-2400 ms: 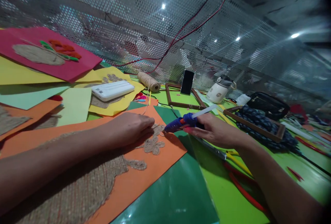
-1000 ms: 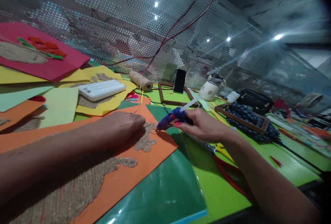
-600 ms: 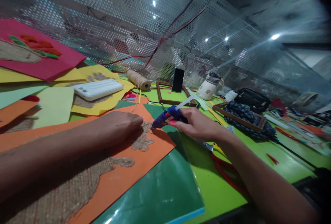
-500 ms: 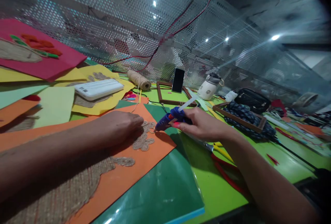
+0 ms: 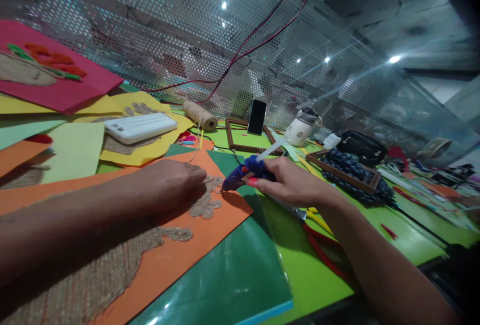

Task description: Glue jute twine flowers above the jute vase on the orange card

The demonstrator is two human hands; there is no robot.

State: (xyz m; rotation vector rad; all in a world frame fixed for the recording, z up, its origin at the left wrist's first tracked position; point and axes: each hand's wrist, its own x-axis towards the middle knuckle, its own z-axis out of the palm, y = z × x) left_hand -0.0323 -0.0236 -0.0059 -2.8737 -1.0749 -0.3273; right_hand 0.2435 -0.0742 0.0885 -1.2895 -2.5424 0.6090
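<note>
head view: blue glue gun [image 5: 240,175] aslant, pointed down-left toward twine flowers [image 5: 205,207]

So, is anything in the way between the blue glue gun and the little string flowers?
Nothing that shows is in the way. The blue glue gun, in the right hand, has its tip right by the upper string flower. The left hand is at that flower's other side, not between.

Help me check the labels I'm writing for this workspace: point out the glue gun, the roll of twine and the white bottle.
glue gun [image 5: 234,179]: head view, on its blue front barrel
roll of twine [image 5: 196,113]: head view, on its wound side
white bottle [image 5: 295,133]: head view, on its body
</note>
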